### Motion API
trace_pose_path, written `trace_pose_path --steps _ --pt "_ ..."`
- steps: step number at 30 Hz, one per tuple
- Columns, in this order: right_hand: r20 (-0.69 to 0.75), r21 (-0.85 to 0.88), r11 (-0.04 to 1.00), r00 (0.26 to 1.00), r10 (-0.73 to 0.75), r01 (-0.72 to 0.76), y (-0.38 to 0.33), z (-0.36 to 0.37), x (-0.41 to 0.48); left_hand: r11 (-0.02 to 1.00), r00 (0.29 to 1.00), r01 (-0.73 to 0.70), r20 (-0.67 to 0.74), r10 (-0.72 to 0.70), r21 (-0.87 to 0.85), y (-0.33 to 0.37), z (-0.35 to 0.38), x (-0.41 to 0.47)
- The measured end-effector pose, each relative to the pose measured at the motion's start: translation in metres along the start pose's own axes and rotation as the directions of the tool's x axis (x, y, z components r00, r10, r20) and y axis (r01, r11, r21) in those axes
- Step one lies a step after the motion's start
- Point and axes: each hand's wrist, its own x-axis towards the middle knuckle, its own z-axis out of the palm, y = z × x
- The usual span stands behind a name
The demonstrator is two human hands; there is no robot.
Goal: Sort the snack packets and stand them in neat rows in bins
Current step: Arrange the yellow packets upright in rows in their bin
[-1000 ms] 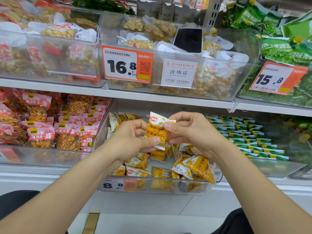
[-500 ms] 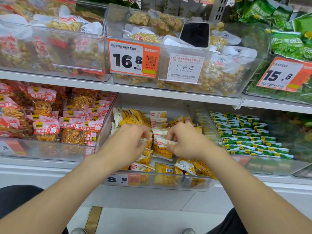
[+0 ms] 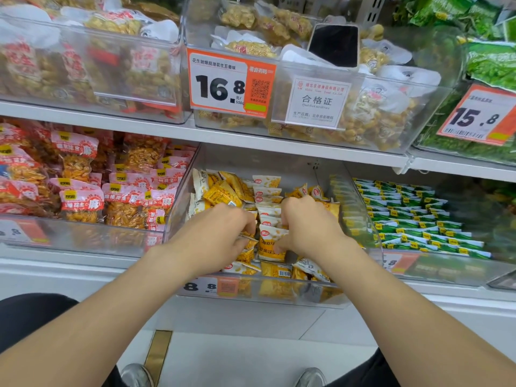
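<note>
Pinching yellow packet (image 3: 272,244) upright with right hand (image 3: 304,227), near front wall of clear bin (image 3: 251,296); gripping neighbouring packets (image 3: 245,255) with left hand (image 3: 220,233), likely steadying row.

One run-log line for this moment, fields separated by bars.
stage: standing packets | left hand: fingers among packets, grip unclear | right hand: pinches yellow packet | clear bin: loose packets at front

Bright even light, wide-angle edge warp
</note>
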Motion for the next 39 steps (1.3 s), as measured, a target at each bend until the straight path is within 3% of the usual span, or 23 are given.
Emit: trace_pose_path --steps 3,5,8,16,19,22,25,27,30,33,36,39 --pt "-0.037 0.05 0.993 0.994 -0.102 0.104 0.002 -0.01 -0.004 1.0 1.0 0.002 0.003 -0.002 0.004 -0.001 -0.001 0.0" --pt "0.133 0.114 0.968 0.963 -0.236 0.221 0.003 -0.009 -0.01 1.0 1.0 -0.001 0.003 0.001 0.016 -0.001 0.0 0.001" --pt "0.367 0.119 0.933 0.858 -0.36 0.341 0.003 -0.003 -0.016 1.0 1.0 -0.011 0.002 0.011 0.029 0.001 0.0 0.001" --pt "0.356 -0.063 0.877 0.832 -0.426 0.477 0.002 0.011 -0.008 0.999 1.0 -0.01 0.027 0.009 0.048 0.003 -0.001 0.0" --pt "0.259 -0.027 0.89 0.864 -0.432 0.454 0.013 0.012 -0.01 1.0 0.999 -0.024 0.035 0.023 0.014 0.003 -0.002 0.0" --pt "0.188 0.156 0.916 0.899 -0.395 0.37 0.025 0.003 -0.011 0.997 0.997 -0.063 0.053 0.065 -0.044 0.002 -0.005 -0.001" --pt "0.105 0.341 0.87 0.905 -0.412 0.357 0.037 -0.014 -0.016 0.98 0.985 -0.138 0.081 0.151 -0.14 0.008 -0.011 -0.003" --pt "0.097 0.519 0.795 0.902 -0.42 0.315 0.042 -0.024 -0.022 0.942 0.988 -0.121 0.057 0.146 -0.314 0.014 -0.014 -0.003" --pt "0.119 0.782 0.603 0.914 -0.388 0.154 0.045 -0.029 -0.025 0.801 1.0 0.01 0.019 0.001 -0.599 0.013 -0.014 0.001" --pt "0.13 0.908 0.419 0.938 -0.32 0.018 0.045 -0.027 -0.023 0.692 0.989 0.127 0.039 -0.141 -0.71 0.015 -0.02 0.003" --pt "0.059 0.863 0.494 0.95 -0.306 0.106 0.045 -0.025 -0.024 0.592 0.98 0.189 0.112 -0.165 -0.783 0.02 -0.025 0.001" --pt "0.035 0.837 0.531 0.957 -0.289 0.13 0.045 -0.023 -0.021 0.571 0.978 0.203 0.135 -0.158 -0.796 0.022 -0.023 0.0"
